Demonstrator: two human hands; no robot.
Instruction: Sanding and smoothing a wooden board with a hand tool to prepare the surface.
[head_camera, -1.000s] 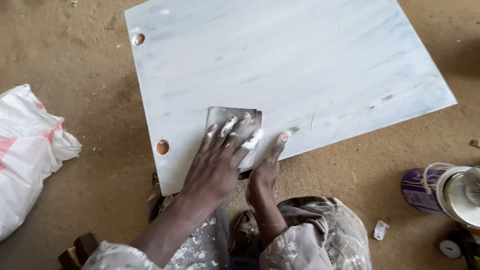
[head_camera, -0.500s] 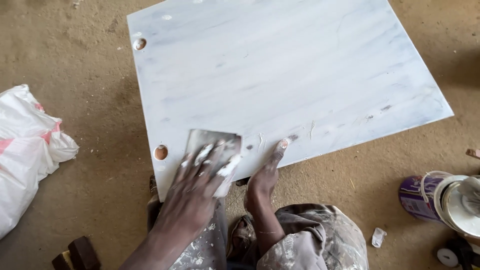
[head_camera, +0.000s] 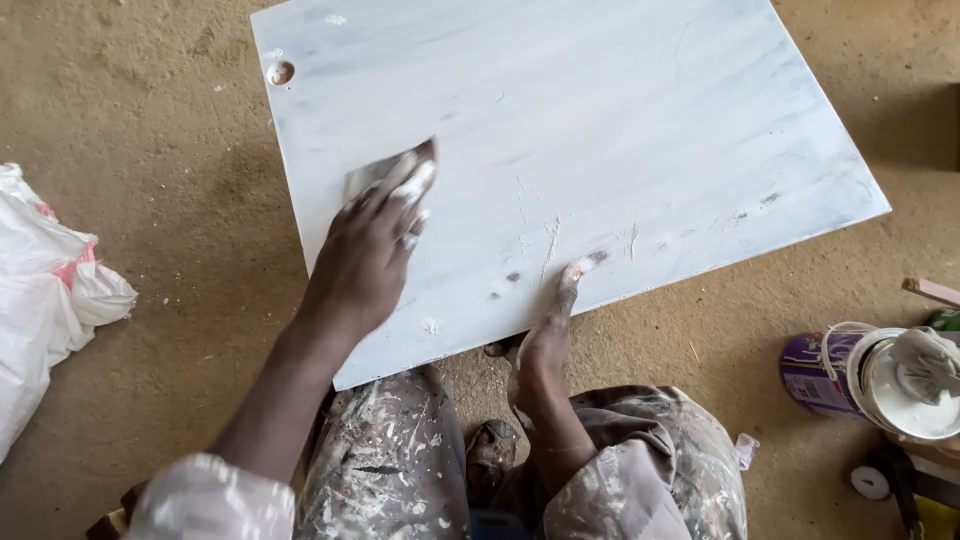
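Two hands: on flat white-primed wooden board (head_camera: 620, 140)
Left hand (head_camera: 365, 255): fingers pressed together on grey sanding sheet (head_camera: 385, 172), near board's left edge
Right hand (head_camera: 545, 345): spread flat, fingertip bracing near edge
Unsanded expanse: rightward, along board's long axis

Grey scraper blade (head_camera: 385, 172), paste-smeared, pressed flat on board's left part; white-coated board (head_camera: 600, 130) flat on sandy floor, streaked, round hole near corner.

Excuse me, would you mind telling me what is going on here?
A person crouched on the sandy floor works a white-coated board. The left hand presses a flat scraper onto the board near its left edge, while the right hand steadies the near edge with one finger on the surface. An open can lies on its side to the right, a white sack to the left.
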